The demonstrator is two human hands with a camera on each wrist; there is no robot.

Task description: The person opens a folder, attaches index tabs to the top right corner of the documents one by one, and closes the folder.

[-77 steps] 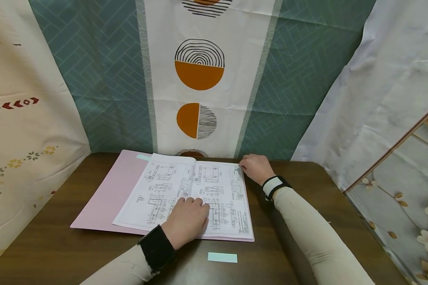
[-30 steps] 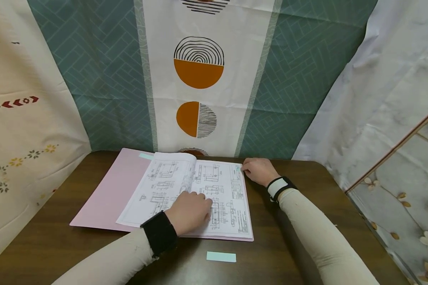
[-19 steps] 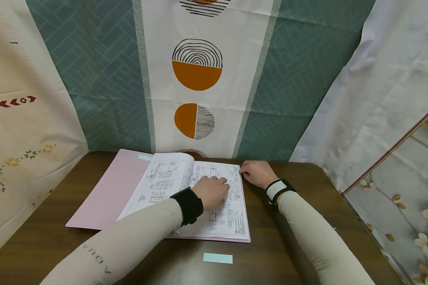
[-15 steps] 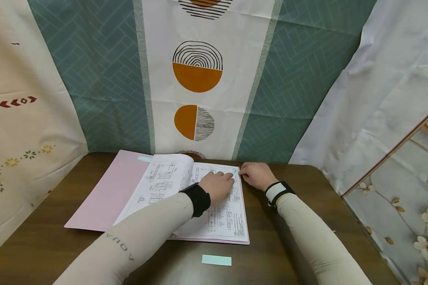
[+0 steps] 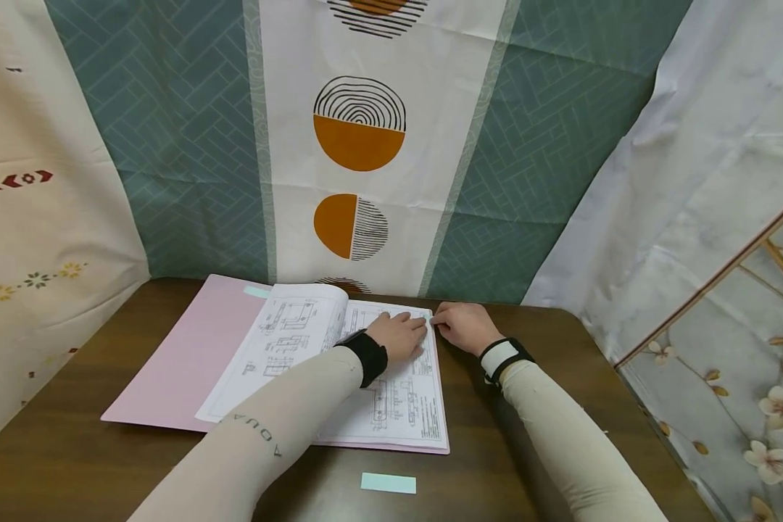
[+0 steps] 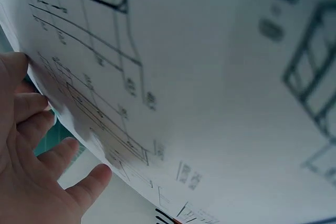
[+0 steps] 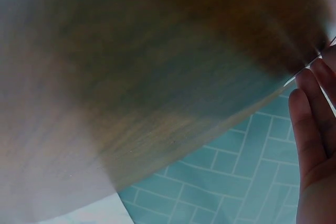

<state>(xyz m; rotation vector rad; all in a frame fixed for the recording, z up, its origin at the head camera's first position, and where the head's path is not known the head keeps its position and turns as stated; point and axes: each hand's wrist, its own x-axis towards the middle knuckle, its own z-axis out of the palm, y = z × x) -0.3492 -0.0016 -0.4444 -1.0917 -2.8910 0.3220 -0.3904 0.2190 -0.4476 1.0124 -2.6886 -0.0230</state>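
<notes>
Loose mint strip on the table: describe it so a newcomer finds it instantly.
Start at the brown table and find the open pink folder. The mint strip lies flat, alone, in front of the folder's near edge; a smaller mint tab sits on the folder's far edge.

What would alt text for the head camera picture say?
Two hands meet at the far right corner of drawing sheets in an open pink folder: left hand flat on the page, right hand at its edge.

Dark wooden table (image 5: 91, 464) carries an open pink folder (image 5: 183, 362) with drawing sheets (image 5: 398, 406) under both hands. A pale green slip (image 5: 388, 483) lies on the wood, well nearer the person than the hands.
</notes>
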